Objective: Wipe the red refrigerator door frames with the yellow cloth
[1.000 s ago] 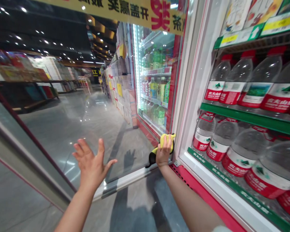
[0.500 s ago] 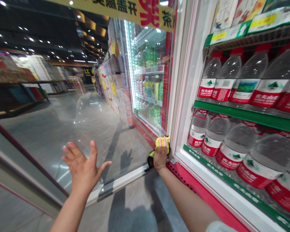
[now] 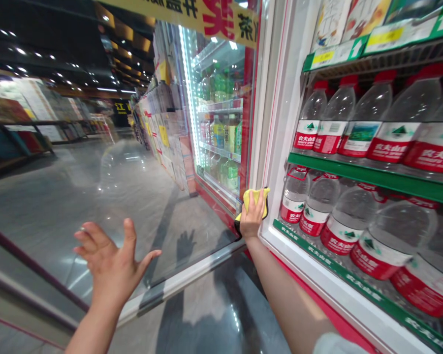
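1. Fingers (image 3: 261, 198) of my right hand (image 3: 252, 221), and they're clasping a soft yellow cloth (image 3: 255, 193) with black edging; the thumb's position I cannot tell from here.
2. That cloth sits at the lower right corner of a white-framed, clear glass door (image 3: 184, 276).
3. Over to my left hand (image 3: 109, 268): fingers spread wide, raised before the pane!
4. Just right of the cloth, red-capped clear plastic bottles (image 3: 358, 137) line green-edged shelves (image 3: 372, 178).

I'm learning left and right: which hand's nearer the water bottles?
Right. The right hand is just left of the bottles, holding a yellow cloth; the left hand is farther left, by the glass door.
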`<state>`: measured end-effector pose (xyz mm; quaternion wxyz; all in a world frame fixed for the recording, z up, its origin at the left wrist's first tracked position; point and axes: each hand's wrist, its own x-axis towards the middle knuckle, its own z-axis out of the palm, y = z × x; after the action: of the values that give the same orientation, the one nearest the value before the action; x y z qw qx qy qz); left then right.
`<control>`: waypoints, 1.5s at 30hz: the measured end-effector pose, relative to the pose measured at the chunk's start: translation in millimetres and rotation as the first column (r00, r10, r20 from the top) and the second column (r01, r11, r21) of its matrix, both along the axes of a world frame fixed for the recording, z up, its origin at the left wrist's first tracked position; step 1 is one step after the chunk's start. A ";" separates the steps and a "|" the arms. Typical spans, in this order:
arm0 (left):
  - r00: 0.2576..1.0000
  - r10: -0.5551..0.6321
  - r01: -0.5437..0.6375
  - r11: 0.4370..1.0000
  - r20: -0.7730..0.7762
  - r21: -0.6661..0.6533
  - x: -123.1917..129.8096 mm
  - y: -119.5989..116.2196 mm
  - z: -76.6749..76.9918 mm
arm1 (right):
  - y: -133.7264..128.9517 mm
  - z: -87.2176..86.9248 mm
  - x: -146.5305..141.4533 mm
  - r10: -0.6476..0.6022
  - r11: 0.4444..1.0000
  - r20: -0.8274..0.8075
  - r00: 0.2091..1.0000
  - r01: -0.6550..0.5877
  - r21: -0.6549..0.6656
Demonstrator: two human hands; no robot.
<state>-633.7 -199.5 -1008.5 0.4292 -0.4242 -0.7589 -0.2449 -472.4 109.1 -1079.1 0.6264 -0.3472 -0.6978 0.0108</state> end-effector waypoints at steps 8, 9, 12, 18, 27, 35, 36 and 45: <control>1.000 0.016 -0.014 0.999 0.025 -0.052 1.6 -2.3 1.0 | -48.6 -78.5 -53.6 -0.053 0.997 -0.343 0.938 0.031 -0.069; 1.000 0.019 -0.018 0.999 0.022 -0.051 1.5 -2.5 0.8 | -55.4 -70.0 -64.6 -0.047 0.996 -0.360 0.932 0.017 -0.085; 1.000 0.024 -0.023 0.998 0.009 -0.051 1.4 -3.0 0.4 | -84.9 -42.5 -89.8 0.002 0.985 -0.308 0.951 -0.054 -0.163; 0.999 0.035 -0.032 0.994 0.026 -0.108 -3.0 -5.8 -1.0 | -110.4 -37.3 -64.8 0.265 0.929 0.337 0.903 -0.333 0.161; 0.994 0.059 -0.047 0.991 0.092 -0.126 -4.6 -6.6 -10.2 | -67.6 -34.6 -44.1 0.135 0.991 -0.030 0.990 -0.135 0.019; 0.994 0.067 -0.046 0.973 0.087 -0.228 -8.9 -27.3 2.7 | -122.3 -62.4 -42.7 0.345 0.725 0.685 0.642 -0.646 0.240; 0.995 0.068 -0.050 0.970 0.067 -0.239 -10.9 -35.2 4.5 | -113.9 -66.5 -34.6 0.339 0.673 0.745 0.574 -0.701 0.234; 0.967 0.247 -0.233 0.958 0.067 -0.166 -20.5 -74.8 2.1 | -164.0 -16.2 -76.2 0.412 0.794 0.555 0.723 -0.584 0.171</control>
<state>-654.2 -274.3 -1006.4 0.3875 -0.3501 -0.8397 -0.1489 -548.6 -54.9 -1095.3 0.4504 -0.0231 -0.8921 -0.0256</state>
